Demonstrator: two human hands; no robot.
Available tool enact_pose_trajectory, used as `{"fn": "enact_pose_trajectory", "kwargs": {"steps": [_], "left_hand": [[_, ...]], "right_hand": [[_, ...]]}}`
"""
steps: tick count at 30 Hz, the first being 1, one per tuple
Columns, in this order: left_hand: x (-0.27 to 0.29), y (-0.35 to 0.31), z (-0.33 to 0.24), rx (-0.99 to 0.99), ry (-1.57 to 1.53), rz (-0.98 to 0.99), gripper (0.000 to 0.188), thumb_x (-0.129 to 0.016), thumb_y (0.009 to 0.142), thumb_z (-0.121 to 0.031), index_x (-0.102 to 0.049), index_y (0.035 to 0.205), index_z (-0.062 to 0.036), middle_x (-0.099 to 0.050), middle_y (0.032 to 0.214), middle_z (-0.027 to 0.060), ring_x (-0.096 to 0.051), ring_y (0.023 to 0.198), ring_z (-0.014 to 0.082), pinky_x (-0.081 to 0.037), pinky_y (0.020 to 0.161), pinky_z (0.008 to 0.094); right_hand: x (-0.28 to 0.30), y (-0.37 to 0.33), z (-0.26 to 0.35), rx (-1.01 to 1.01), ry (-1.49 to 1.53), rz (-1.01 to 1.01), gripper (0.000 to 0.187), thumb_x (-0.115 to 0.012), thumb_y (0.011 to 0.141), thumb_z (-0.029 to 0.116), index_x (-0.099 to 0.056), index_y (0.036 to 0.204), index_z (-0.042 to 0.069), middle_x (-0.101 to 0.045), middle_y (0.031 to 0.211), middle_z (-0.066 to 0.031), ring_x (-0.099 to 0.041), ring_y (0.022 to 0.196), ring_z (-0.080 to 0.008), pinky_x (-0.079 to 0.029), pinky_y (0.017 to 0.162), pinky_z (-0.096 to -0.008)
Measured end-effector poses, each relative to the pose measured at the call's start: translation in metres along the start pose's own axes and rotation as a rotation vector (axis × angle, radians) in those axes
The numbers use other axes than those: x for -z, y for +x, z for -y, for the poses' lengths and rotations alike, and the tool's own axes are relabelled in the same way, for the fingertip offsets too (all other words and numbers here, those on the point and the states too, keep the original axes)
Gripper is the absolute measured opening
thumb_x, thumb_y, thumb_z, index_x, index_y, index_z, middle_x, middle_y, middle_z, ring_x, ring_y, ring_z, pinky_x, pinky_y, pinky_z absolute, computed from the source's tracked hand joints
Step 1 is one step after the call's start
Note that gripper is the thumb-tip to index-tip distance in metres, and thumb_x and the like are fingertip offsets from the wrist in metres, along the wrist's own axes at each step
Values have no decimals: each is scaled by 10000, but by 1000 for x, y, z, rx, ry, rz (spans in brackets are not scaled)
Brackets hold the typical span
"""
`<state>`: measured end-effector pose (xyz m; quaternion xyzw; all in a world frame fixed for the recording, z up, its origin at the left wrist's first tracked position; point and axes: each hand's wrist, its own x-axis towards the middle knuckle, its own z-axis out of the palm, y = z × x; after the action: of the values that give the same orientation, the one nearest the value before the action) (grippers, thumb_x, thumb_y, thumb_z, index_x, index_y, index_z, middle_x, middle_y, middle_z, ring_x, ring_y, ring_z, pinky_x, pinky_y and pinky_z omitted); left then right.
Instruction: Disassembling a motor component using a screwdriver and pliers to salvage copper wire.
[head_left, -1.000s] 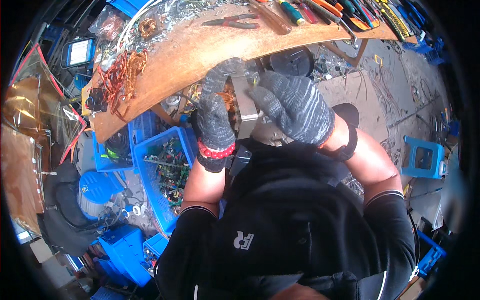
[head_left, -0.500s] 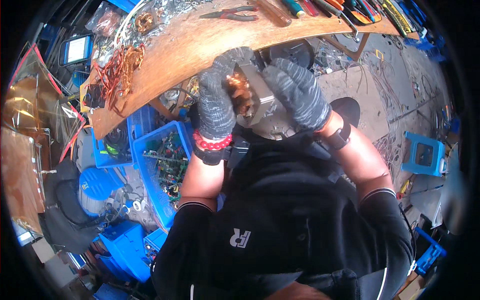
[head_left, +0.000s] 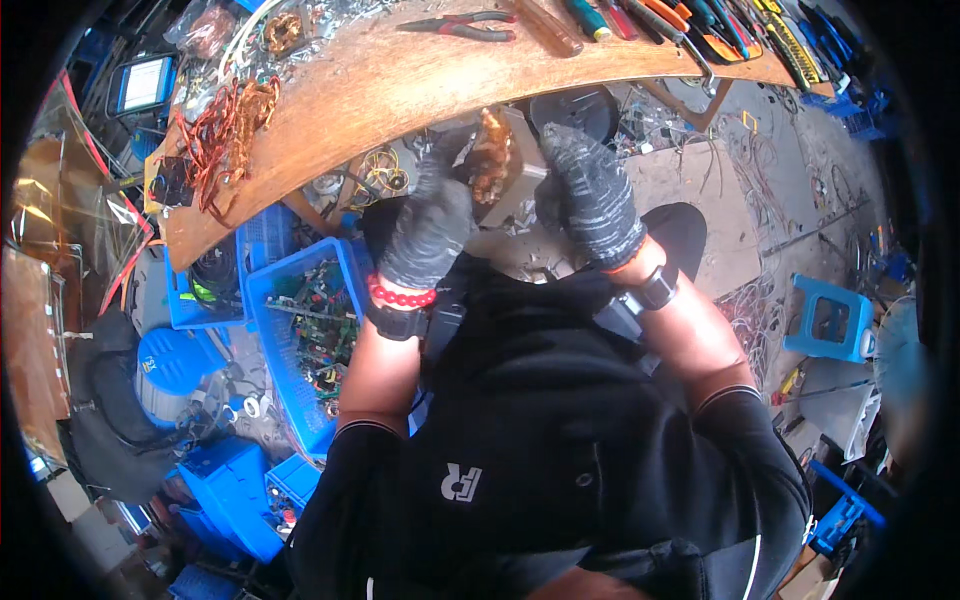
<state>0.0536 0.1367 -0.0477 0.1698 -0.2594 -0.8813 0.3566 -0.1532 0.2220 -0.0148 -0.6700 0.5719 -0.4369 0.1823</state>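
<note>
A grey metal core with copper windings [head_left: 490,165] is between my two gloved hands, just below the workbench edge. Its copper side faces left, and its bare metal faces are on the right. My left hand [head_left: 428,235], in a grey knitted glove, grips the core along the copper side; its fingers are slightly blurred. On the other side, my right hand [head_left: 597,200], gloved alike, presses against the core's right edge with the fingers together. Both thumbs are partly hidden. Beneath the core, a shiny rounded metal surface [head_left: 525,255] shows over my lap.
On the wooden workbench [head_left: 360,125] lie pliers [head_left: 460,26], several hand tools at the right and tangled copper wire [head_left: 235,140] at the left. A blue crate [head_left: 255,330] of circuit boards stands on the floor at my left. A blue stool [head_left: 830,318] is at the right.
The core has turned a little, showing more of its copper side. My left hand has shifted down and left, the right hand slightly left. The whole view has shifted slightly too.
</note>
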Motion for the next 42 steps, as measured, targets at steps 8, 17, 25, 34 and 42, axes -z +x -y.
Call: {"fn": "enact_pose_trajectory", "kwargs": {"steps": [8, 17, 25, 34, 42], "left_hand": [[2, -2, 0, -110, 702, 180, 667, -823, 826, -248, -538, 1402, -70, -649, 1327, 80, -625, 1229, 247, -467, 1106, 406], [4, -4, -8, -304, 1160, 219, 616, -687, 918, -499, -569, 1387, -118, -641, 1324, 115, -614, 1238, 314, -454, 1112, 537], [-53, -17, -12, -348, 505, 318, 597, -616, 1015, -381, -439, 1475, -44, -601, 1347, 146, -618, 1200, 274, -570, 981, 431], [-46, 9, 7, -626, 1360, 119, 1117, -979, 631, -219, -289, 1485, -16, -530, 1388, 174, -571, 1264, 286, -462, 1108, 454], [-3, 21, 7, -10, 668, 31, 698, -792, 897, -256, -433, 1462, -57, -579, 1350, 98, -622, 1187, 218, -558, 984, 400]], "right_hand": [[-11, -15, -3, 426, -245, -82, 652, -772, 752, 72, -552, 1363, 15, -621, 1327, -238, -593, 1216, -455, -491, 1025, -524], [21, -12, 29, 341, 47, 153, 410, -708, 921, 106, -642, 1325, 83, -663, 1302, -164, -630, 1207, -361, -492, 1039, -471], [49, -9, 46, 447, -81, 260, 311, -623, 955, 231, -687, 1153, 0, -702, 995, -221, -693, 878, -384, -549, 746, -479], [57, 19, 18, 397, -814, 273, 234, -663, 889, 331, -734, 918, 110, -708, 831, -103, -690, 788, -325, -525, 708, -460], [29, 28, -3, 326, -296, -34, 279, -652, 958, 298, -724, 1007, 33, -694, 935, -195, -661, 924, -390, -530, 833, -487]]}}
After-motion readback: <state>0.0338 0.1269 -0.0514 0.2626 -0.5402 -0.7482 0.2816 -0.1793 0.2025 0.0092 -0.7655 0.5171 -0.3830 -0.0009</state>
